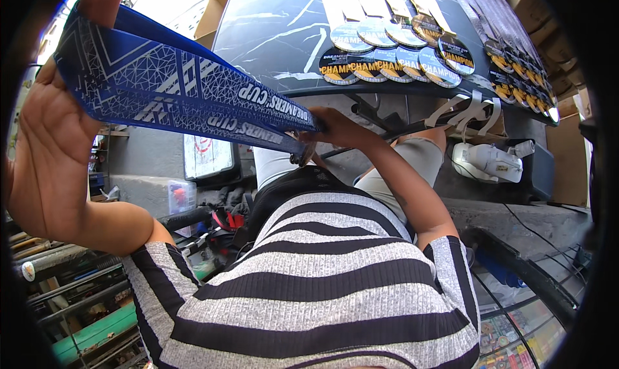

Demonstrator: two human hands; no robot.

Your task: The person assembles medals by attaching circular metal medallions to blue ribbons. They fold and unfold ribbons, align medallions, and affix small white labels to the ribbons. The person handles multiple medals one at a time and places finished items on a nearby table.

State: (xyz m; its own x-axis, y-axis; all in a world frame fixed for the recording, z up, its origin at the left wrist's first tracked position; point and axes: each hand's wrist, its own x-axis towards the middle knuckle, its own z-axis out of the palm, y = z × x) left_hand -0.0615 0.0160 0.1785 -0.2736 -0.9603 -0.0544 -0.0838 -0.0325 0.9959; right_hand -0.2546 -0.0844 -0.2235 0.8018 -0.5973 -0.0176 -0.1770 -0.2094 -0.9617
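A blue printed medal ribbon [187, 88] is stretched in a long loop between my hands, slanting from the upper left to the middle. At the upper left, my left hand [55, 137] is raised and holds the looped end, with one finger inside the fold; the frame's edge cuts off part of it. My right hand [338, 129] grips the other end above my lap, its fingers closed where the two straps meet. Just below those fingers hangs a small dark and shiny piece [302, 155], partly hidden, whose kind I cannot make out.
On the dark marble-patterned table [264, 30] ahead lie rows of round medals [393, 62] with white ribbons, and another group [519, 79] at the right. White straps [474, 114] hang at its front edge. A white machine [487, 162] stands below; metal rods [71, 279] lie at the lower left.
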